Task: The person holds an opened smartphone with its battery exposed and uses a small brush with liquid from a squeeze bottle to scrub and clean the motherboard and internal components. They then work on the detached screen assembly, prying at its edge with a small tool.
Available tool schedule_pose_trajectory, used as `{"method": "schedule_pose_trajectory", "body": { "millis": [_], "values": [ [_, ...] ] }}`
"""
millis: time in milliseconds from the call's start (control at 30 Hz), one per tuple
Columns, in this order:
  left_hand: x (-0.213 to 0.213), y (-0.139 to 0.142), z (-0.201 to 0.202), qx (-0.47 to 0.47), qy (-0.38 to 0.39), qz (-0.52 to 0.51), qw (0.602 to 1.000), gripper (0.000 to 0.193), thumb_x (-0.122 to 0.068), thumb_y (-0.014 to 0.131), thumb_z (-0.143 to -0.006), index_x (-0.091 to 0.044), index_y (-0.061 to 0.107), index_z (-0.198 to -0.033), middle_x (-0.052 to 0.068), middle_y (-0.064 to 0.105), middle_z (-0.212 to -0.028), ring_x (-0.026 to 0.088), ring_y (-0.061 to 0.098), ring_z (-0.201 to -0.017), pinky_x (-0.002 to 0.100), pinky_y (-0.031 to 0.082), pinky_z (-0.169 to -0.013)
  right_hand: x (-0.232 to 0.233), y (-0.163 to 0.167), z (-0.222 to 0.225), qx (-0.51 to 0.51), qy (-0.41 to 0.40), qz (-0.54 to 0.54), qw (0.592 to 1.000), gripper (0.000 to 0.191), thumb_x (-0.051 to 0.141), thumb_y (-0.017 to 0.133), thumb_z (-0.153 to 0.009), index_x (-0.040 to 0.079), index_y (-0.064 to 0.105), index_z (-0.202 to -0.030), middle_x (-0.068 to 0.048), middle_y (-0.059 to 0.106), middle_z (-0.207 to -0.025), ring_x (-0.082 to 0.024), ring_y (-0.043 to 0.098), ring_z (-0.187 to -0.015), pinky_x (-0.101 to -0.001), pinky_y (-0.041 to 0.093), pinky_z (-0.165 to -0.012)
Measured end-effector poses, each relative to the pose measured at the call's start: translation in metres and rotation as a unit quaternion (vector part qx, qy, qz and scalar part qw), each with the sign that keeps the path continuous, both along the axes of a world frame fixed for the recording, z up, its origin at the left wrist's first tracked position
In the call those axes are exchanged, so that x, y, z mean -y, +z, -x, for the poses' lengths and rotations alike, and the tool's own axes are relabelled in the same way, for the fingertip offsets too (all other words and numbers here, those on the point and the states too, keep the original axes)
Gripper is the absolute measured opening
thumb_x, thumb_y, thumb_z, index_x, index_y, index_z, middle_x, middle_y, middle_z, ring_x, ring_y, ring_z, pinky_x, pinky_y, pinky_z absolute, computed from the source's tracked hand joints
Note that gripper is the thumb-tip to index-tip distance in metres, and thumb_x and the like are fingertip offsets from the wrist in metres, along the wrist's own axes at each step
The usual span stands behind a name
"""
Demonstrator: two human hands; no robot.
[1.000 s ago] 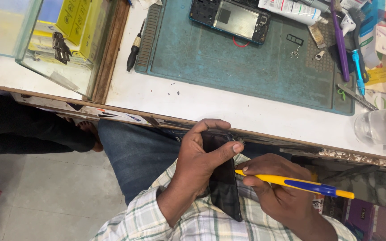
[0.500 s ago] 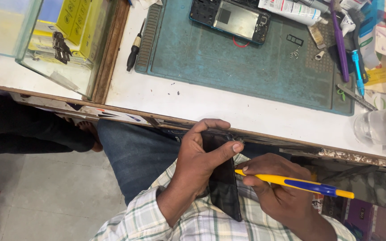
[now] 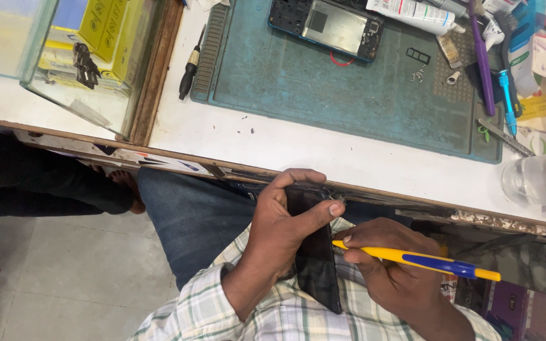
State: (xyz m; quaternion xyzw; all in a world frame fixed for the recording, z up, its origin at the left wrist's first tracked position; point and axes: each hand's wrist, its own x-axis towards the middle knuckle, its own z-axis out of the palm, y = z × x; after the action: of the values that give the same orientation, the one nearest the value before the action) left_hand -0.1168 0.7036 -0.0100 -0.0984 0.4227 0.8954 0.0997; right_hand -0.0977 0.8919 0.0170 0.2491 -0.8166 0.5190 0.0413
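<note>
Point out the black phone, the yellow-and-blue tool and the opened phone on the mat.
black phone (image 3: 316, 265), head view, on its dark back
yellow-and-blue tool (image 3: 412, 259), head view, on its yellow shaft
opened phone (image 3: 327, 25), head view, on its grey inner plate

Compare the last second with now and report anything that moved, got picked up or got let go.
Nothing visibly changed. The left hand still grips the dark phone upright in the lap, and the right hand still holds the yellow and blue tool with its tip at the phone's edge.
</note>
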Motion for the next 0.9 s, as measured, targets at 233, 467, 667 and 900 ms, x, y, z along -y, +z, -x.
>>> {"method": "schedule_pose_trajectory", "body": {
  "millis": [233, 467, 667, 900],
  "values": [
    [-0.001, 0.0, 0.001, -0.001, -0.001, -0.014, 1.0, 0.041, -0.003, 0.082, -0.084, 0.002, 0.061, -0.119, 0.009, 0.073, -0.092, 0.012, 0.071, -0.086, 0.024, 0.059, -0.077, -0.001, 0.0, 0.001, 0.004, 0.003, 0.002, 1.0, 0.019, 0.021, 0.075, -0.093, 0.005, 0.069, -0.1, -0.009, 0.079, -0.092, -0.02, 0.081, -0.087, -0.03, 0.065, -0.072],
    [-0.003, 0.0, 0.002, -0.003, -0.002, -0.013, 1.0, 0.04, -0.002, 0.081, -0.086, 0.002, 0.061, -0.119, 0.009, 0.073, -0.092, 0.012, 0.071, -0.087, 0.024, 0.059, -0.077, -0.004, -0.002, 0.003, -0.005, 0.002, 0.009, 1.0, 0.018, 0.02, 0.076, -0.093, 0.005, 0.069, -0.1, -0.008, 0.078, -0.091, -0.02, 0.08, -0.088, -0.0309, 0.065, -0.075],
    [-0.004, 0.0, 0.003, -0.008, 0.0, -0.014, 1.0, 0.039, -0.002, 0.081, -0.086, 0.003, 0.061, -0.119, 0.01, 0.073, -0.093, 0.012, 0.071, -0.087, 0.024, 0.059, -0.078, -0.004, -0.002, 0.003, 0.005, 0.008, 0.018, 1.0, 0.017, 0.019, 0.076, -0.093, 0.005, 0.07, -0.1, -0.008, 0.078, -0.092, -0.02, 0.08, -0.088, -0.0311, 0.065, -0.075],
    [-0.005, 0.0, 0.004, -0.009, -0.015, -0.024, 1.0, 0.043, -0.003, 0.082, -0.083, 0.003, 0.061, -0.12, 0.009, 0.074, -0.091, 0.011, 0.071, -0.084, 0.024, 0.059, -0.076, -0.011, 0.004, 0.002, 0.026, -0.001, 0.003, 1.0, 0.011, 0.011, 0.073, -0.093, 0.004, 0.069, -0.101, -0.009, 0.077, -0.091, -0.019, 0.079, -0.085, -0.0308, 0.063, -0.074]
  ]
}}
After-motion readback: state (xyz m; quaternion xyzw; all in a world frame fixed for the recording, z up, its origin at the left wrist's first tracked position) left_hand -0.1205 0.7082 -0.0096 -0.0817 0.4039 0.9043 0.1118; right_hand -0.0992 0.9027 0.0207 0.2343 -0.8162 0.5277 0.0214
